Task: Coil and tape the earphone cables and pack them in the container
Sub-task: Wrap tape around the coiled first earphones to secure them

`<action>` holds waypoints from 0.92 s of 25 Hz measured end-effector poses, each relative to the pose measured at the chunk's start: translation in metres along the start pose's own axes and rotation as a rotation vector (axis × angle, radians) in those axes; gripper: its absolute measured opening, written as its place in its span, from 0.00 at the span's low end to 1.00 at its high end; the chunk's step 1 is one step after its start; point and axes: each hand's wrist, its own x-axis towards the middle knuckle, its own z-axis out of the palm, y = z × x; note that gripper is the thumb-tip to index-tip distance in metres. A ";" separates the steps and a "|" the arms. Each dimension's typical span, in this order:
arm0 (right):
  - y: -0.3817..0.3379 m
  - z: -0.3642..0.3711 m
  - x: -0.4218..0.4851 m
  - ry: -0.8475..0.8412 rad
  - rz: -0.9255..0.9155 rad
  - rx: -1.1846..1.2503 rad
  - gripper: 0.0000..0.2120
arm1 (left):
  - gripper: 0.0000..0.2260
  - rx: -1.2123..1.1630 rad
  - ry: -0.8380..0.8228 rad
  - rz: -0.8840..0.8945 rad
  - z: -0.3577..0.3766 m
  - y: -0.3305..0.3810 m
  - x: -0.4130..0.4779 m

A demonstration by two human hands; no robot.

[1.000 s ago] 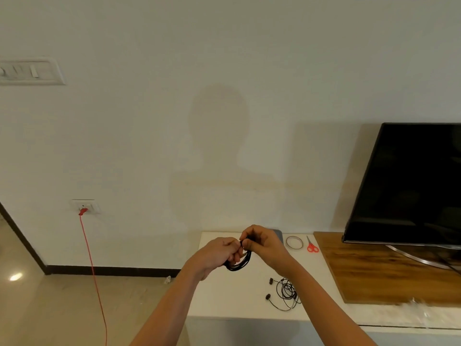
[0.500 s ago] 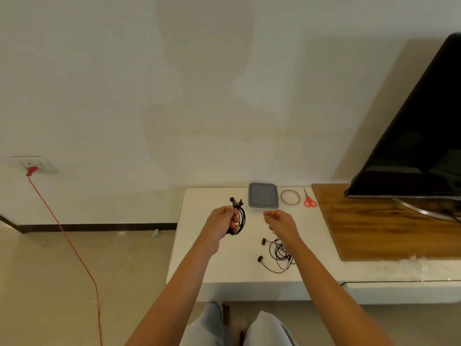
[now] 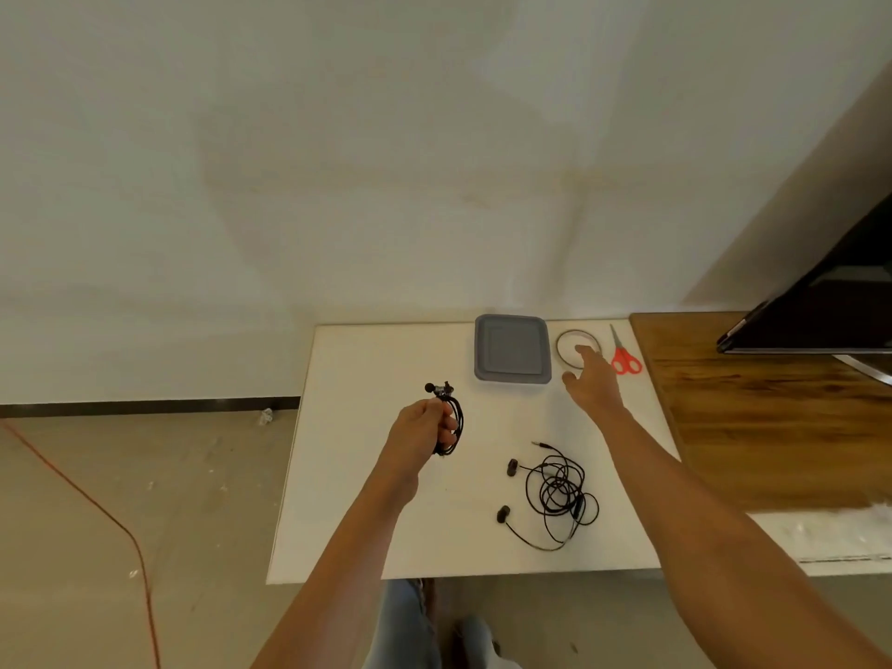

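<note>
Now, on the white tabletop [image 3: 367, 499], the grey square container [image 3: 511, 351] waits by the wall. Your left hand [image 3: 424, 427] curls its fingers round the coiled black earphone cable [image 3: 457, 417] so it cannot spring loose. Your right hand [image 3: 591, 386], fingers spread, has moved forward from half a second ago and now reaches the clear tape ring [image 3: 577, 331].

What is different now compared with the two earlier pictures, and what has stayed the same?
The right hand let go of the coiled earphone cable and moved forward and to the right; it now reaches, fingers open, over the tape roll. The left hand still grips the cable alone. The loose earphones, the grey container and the red scissors lie on the white table as before.
</note>
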 end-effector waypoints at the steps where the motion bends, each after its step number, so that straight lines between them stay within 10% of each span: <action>1: 0.007 0.006 0.009 -0.022 -0.010 -0.050 0.26 | 0.12 0.002 -0.007 -0.005 0.002 -0.003 0.006; 8: 0.019 0.036 0.000 0.140 -0.013 -0.342 0.05 | 0.13 -0.002 -0.012 -0.034 -0.006 -0.017 0.013; 12: -0.009 0.014 -0.054 0.227 0.122 0.201 0.05 | 0.13 0.020 0.038 -0.037 -0.018 -0.005 -0.007; 23: -0.178 -0.097 -0.273 -0.470 -0.139 0.950 0.12 | 0.18 -0.049 0.113 0.153 -0.032 0.070 -0.155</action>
